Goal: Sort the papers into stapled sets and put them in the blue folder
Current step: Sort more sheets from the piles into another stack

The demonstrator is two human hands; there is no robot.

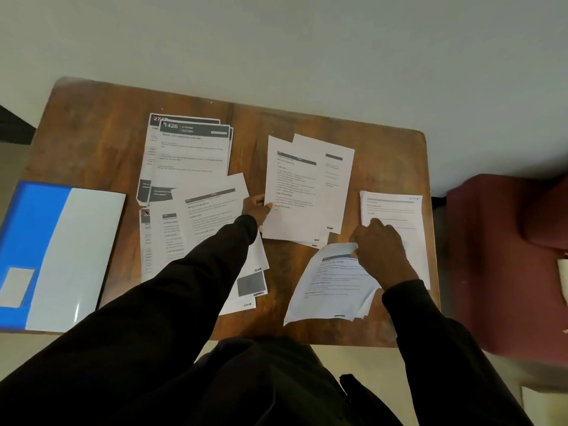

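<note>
Printed papers lie in several piles on a brown wooden table (92, 142). My left hand (257, 209) pinches the left edge of the top sheet of the middle pile (295, 195). With my right hand (382, 250) I grip the top corner of a curled set of sheets (329, 287) near the front edge. A further pile (396, 210) lies under and beyond my right hand. A stack with dark headers (190, 149) sits at the back left, above a loose spread of sheets (196, 229). The blue folder (40, 229) lies at the table's left edge under a white sheet.
A dark red upholstered seat (507, 241) stands right of the table. The table's front edge is close to my body, and a pale floor surrounds it.
</note>
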